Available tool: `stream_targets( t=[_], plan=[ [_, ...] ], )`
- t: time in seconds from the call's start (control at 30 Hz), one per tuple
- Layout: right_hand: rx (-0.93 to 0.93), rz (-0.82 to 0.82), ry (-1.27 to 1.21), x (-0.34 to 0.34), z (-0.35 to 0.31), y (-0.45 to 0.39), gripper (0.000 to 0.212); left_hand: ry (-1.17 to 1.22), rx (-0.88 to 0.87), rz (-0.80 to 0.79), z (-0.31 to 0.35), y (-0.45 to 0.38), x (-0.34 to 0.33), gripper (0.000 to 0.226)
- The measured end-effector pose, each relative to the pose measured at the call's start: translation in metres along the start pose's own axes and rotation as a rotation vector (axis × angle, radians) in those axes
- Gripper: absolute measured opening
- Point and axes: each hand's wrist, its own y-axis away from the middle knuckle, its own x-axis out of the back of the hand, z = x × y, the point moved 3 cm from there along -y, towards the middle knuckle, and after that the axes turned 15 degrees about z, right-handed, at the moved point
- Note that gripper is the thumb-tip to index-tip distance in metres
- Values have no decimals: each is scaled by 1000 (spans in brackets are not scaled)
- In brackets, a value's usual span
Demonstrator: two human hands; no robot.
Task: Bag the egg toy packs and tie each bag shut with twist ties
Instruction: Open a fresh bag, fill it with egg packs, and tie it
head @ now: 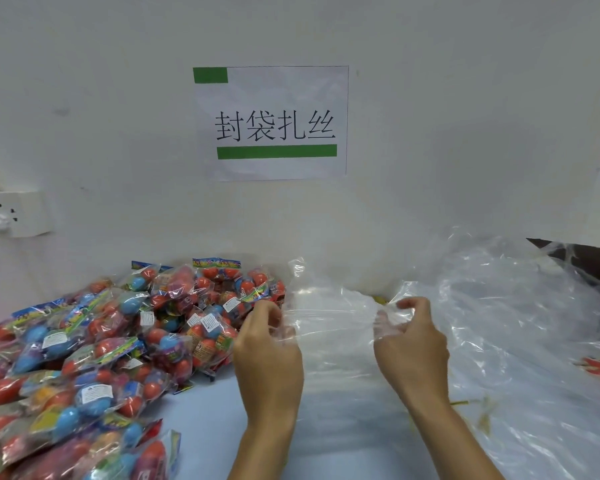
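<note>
Tabletop (215, 403): both hands pinch clear bag (333, 327) apparently between them, egg packs (111, 341) left.

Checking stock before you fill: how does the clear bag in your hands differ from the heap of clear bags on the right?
The clear plastic bag is a single one, gripped at its top edge by the left hand and right hand; the heap of clear plastic bags lies untouched. The held bag is stretched fairly flat; the heap is crumpled. Both are transparent, with no egg packs seen inside.
</note>
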Motion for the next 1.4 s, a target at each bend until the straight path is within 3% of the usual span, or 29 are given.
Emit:
stream_targets(
  t=[0.07, 0.13, 0.27, 0.37, 0.5, 0.57, 0.63, 0.73, 0.93, 1.23, 1.33, 1.4],
  plan=[
    [-166, -221, -107, -4, 2, 3, 16, 87, 46, -72, -1, 3, -6, 31],
    [-238, -270, -181, -6, 4, 3, 20, 174, 124, -175, -4, 7, -12, 36],
    [-351, 152, -230, 14, 9, -10, 19, 268, 237, -391, -7, 16, -20, 57],
    [-443, 256, -358, 25, 14, -20, 28, 265, 318, -322, -15, 14, -21, 29],
    [-276, 39, -191, 18, 4, -17, 85, -28, 487, -185, -41, 8, -19, 14],
    [-197, 15, -153, 14, -1, -9, 91, -88, 654, -112, -52, 8, -14, 17],
    [-125, 75, -137, 15, -3, -4, 81, -102, 803, -42, -59, 6, -9, 25],
    [-35, 136, -156, 15, -6, -1, 63, -76, 874, -13, -68, -1, -5, 47],
    [88, 16, -116, -1, -15, 17, 43, 122, 967, 15, -78, -2, -8, 58],
    [214, -321, -106, -36, -16, 53, 35, 161, 962, 167, -85, 0, -8, 34],
    [221, -385, -100, -41, -14, 59, 35, 189, 920, 192, -79, -1, -8, 11],
    [209, -408, -101, -42, -13, 60, 35, 187, 894, 221, -78, -1, -8, 15]
  ],
)
